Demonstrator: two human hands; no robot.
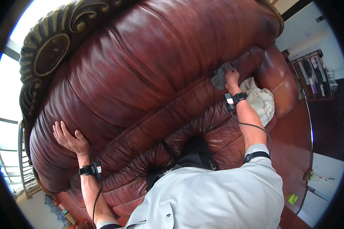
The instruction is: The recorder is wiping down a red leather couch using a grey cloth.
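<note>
A large reddish-brown leather sofa (149,65) fills most of the view, and I kneel or lean on its seat. My left hand (71,140) rests flat against the lower left of the backrest, fingers spread, holding nothing. In my right hand (232,79) is a bunched dark grey cloth (219,76), pressed where the backrest meets the lower cushion, toward the right armrest. A cream-coloured cloth or garment (259,98) lies by that armrest (283,83), just beyond my right wrist. Each wrist wears a strapped black device with a cable.
A carved dark wooden crest with gold tones (53,54) tops the backrest. Bright windows and a railing (27,169) are at the left. On the right stand a shelf unit with items (312,75) and a yellow-green object (293,198) on the reddish floor (295,137).
</note>
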